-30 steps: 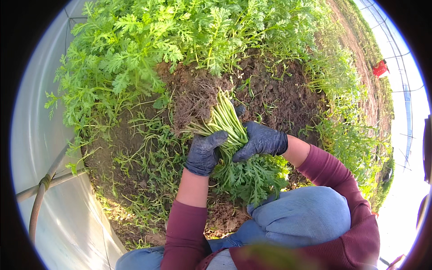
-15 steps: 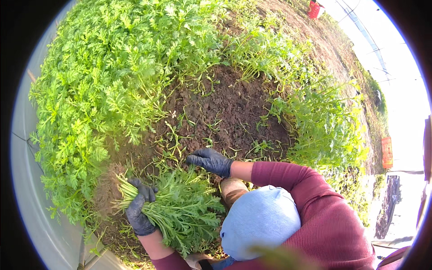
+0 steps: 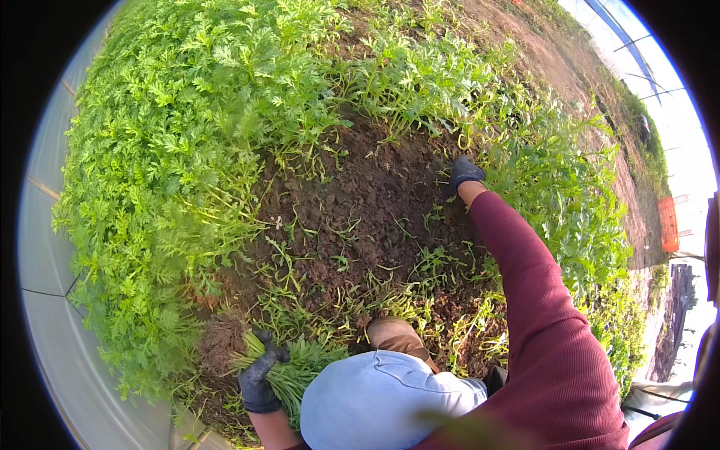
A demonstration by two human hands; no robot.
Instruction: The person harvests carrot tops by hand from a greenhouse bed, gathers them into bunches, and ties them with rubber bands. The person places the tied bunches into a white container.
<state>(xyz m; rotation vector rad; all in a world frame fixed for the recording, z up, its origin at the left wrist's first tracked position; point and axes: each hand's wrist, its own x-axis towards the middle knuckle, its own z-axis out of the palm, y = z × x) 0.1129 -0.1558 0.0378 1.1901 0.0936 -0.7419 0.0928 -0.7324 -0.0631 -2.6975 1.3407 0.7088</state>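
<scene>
My left hand point(image 3: 259, 381), in a dark glove, is closed round the pale stems of a bunch of leafy greens point(image 3: 301, 367). Tangled, soil-covered roots point(image 3: 223, 345) stick out on its left side, and my knee hides part of the leaves. At full reach, my right hand point(image 3: 466, 172), also gloved, is at the base of the standing green plants point(image 3: 536, 172) on the right, where bare soil meets them. Its fingers are turned away and partly hidden, so I cannot tell whether they grip a stem.
Dense feathery greens point(image 3: 157, 180) fill the left side. Dark soil point(image 3: 367, 195) with scattered cut leaves lies in the middle. Near me are light-blue cloth over my knee point(image 3: 371, 405) and a brown boot point(image 3: 395, 334). An orange crate point(image 3: 668, 223) stands far right; plastic sheeting point(image 3: 52, 247) borders the left.
My right hand has gone from near the bunch, up and right across the soil to the plants. The left hand, still holding the bunch, sits lower in view, and my knee covers more of it.
</scene>
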